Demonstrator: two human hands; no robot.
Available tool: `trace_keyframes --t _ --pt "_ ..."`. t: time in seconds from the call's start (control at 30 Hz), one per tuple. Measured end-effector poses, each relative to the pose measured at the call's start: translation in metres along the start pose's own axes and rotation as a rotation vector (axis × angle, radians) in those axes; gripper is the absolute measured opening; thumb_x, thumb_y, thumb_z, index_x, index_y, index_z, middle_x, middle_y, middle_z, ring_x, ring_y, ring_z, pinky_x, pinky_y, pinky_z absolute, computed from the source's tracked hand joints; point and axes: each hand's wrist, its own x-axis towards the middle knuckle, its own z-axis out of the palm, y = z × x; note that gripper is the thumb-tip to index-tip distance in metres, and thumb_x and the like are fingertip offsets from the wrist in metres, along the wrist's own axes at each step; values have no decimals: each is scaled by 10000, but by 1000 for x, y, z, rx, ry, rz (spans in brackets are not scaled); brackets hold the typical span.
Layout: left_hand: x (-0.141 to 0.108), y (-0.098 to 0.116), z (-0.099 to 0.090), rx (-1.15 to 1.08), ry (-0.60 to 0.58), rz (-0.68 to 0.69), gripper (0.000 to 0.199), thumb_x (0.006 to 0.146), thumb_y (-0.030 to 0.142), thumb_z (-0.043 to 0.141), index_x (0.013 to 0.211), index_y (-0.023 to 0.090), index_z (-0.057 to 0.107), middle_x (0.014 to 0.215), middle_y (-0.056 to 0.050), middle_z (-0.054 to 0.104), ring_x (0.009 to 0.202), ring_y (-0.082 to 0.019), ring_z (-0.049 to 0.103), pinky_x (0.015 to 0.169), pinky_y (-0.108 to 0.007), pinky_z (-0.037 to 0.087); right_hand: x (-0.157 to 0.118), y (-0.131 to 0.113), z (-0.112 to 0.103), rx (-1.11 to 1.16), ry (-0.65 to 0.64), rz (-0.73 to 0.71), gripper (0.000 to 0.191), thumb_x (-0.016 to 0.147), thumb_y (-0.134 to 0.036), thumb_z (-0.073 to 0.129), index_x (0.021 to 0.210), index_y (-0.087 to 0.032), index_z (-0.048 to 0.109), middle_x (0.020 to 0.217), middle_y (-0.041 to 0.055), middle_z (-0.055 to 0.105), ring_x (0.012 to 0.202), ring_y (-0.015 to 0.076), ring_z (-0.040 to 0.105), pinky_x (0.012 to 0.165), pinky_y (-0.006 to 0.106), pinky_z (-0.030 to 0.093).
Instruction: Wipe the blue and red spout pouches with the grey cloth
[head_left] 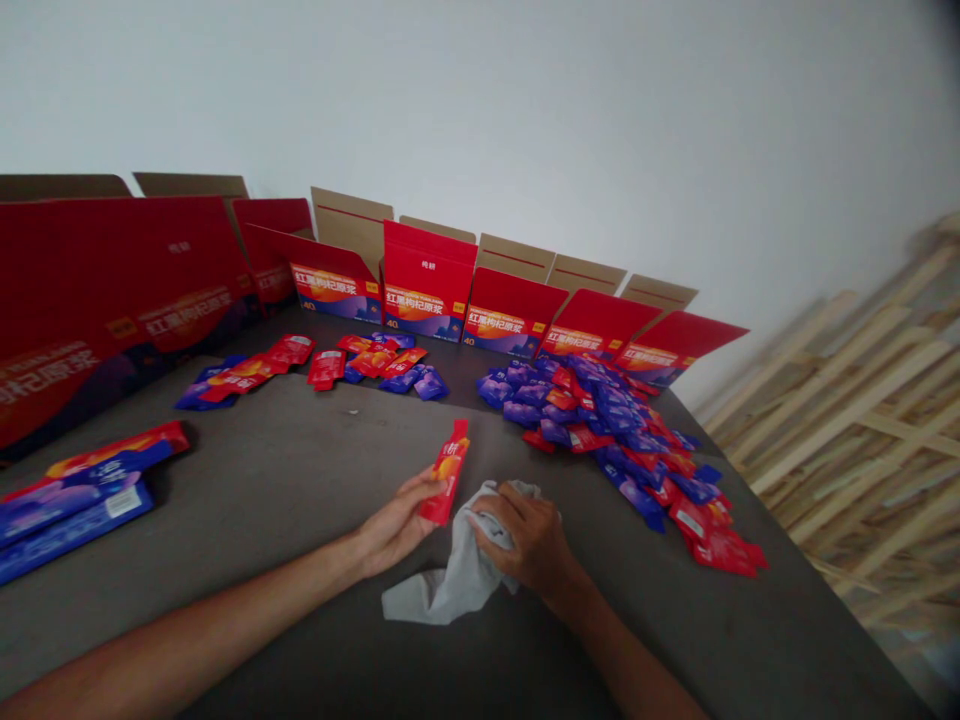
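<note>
My left hand is closed on a red sachet with an orange pattern and pale lettering, its top end sticking up past my thumb. Just to the right, my right hand grips a crumpled grey cloth, bunched under the fingers, with one tail trailing left over the dark table. Sachet and cloth are close together; a narrow gap shows between them. A big pile of blue and red sachets lies beyond my right hand, spreading toward the table's right edge.
Smaller groups of sachets lie in the middle back and at the back left. Larger flat packs lie at the left. Open red cartons line the back, with bigger ones leftward. Wooden slats stand beyond the right edge.
</note>
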Motion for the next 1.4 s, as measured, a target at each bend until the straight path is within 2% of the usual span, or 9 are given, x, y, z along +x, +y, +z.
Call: trace_keyframes --t 0.1,0.27,0.47,0.6,0.8,0.93,1.03,1.23,1.4 --pt "-1 -1 2 39 65 38 155 824 61 652 959 137 641 916 -53 721 787 -131 686 778 -244 548 -1 0 0 -24 -63 -81 165 897 -294 620 1052 -237 630 967 45 685 762 161 643 668 258 448" --pt "-8 -7 7 80 -78 -1 241 873 145 635 1114 133 642 1050 -99 734 934 -188 699 911 -310 516 3 -1 4 -51 -214 -41 248 857 -265 651 1100 -244 606 1024 34 688 809 178 661 657 258 455" --pt "-12 -16 2 169 -161 -99 442 892 238 638 1320 158 562 1217 -127 691 1093 -238 662 999 -349 450 7 4 4 -90 -47 235 147 893 -215 606 1038 -230 620 965 29 690 780 165 673 661 237 460" --pt "-10 -20 -5 177 -245 -144 538 890 312 647 1389 169 510 1275 -129 662 1217 -258 591 1080 -371 379 7 10 1 -109 12 300 109 920 -232 581 1021 -223 621 945 31 683 749 159 664 651 232 454" --pt "-9 -20 -4 149 -366 -43 463 972 370 492 1394 180 510 1332 -114 623 1288 -255 522 1127 -411 310 6 3 6 -51 -232 97 207 874 -242 639 1079 -238 606 1038 24 682 821 174 667 677 248 461" --pt "-11 -15 2 190 -449 -39 515 996 460 376 1428 197 475 1368 -118 595 1315 -286 487 1110 -459 319 6 -6 8 -42 -374 -25 237 858 -296 664 1079 -241 601 980 10 684 784 182 660 639 256 451" --pt "-12 -16 2 218 -467 -34 544 995 500 331 1449 224 449 1408 -100 567 1371 -285 425 1144 -471 265 7 -5 7 -49 -319 25 222 862 -277 658 1075 -240 608 998 20 687 783 177 660 646 249 451" --pt "-8 -23 -10 305 -546 -58 552 990 535 277 1455 285 438 1529 -23 438 1490 -235 199 1212 -447 106 7 5 2 -65 -39 233 139 912 -217 575 1044 -229 617 998 33 684 832 174 668 704 249 465" --pt "-6 -23 -9 331 -617 -41 520 1006 488 263 1473 310 405 1573 12 364 1509 -200 106 1223 -418 52 6 5 1 -61 18 263 122 920 -228 568 1030 -231 623 961 30 683 782 168 661 690 251 458"
